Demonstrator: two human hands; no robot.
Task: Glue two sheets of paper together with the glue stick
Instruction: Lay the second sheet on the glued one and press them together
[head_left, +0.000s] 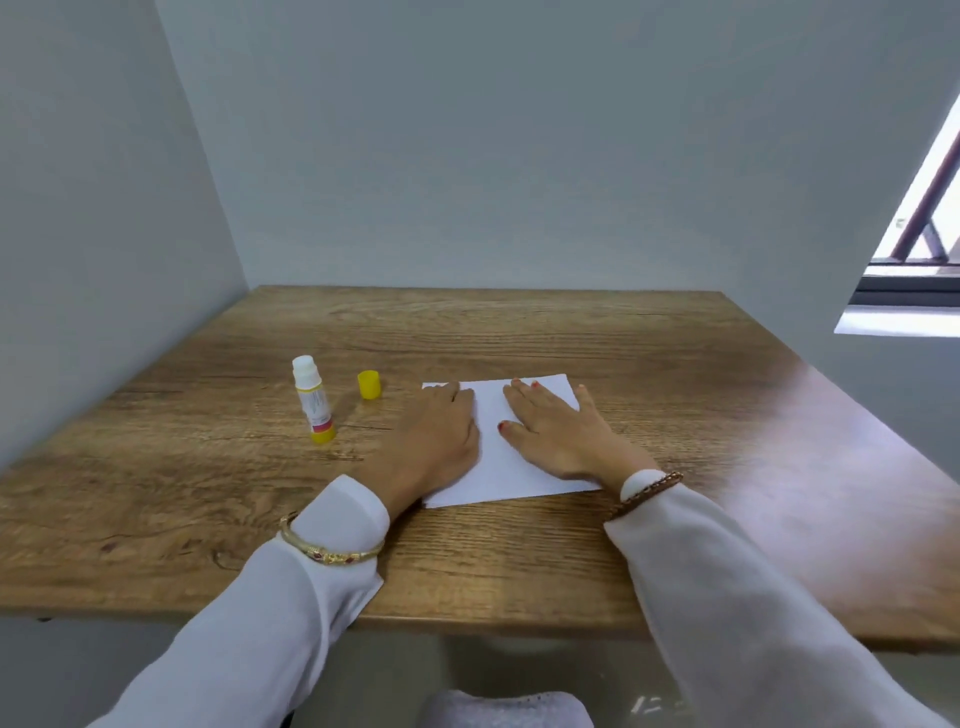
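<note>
On the surface (519, 332), both hands, left (441, 431) and right (556, 431), lie flat, fingers straight, pressing the paper (493, 447); I'd smooth outward so the sheets bond without wrinkles.

My wooden table (519, 561) carries white paper (493, 441) at centre. At ten o'clock from it stand my uncapped glue stick (313, 400) and its yellow cap (369, 385).

The left hand (434, 436) and right hand (558, 431) cover much of the white paper (493, 457), so whether one sheet or two lies there cannot be told. The glue stick (313, 397) label is too small to read. At the right edge, the window (919, 249) is cut off.
</note>
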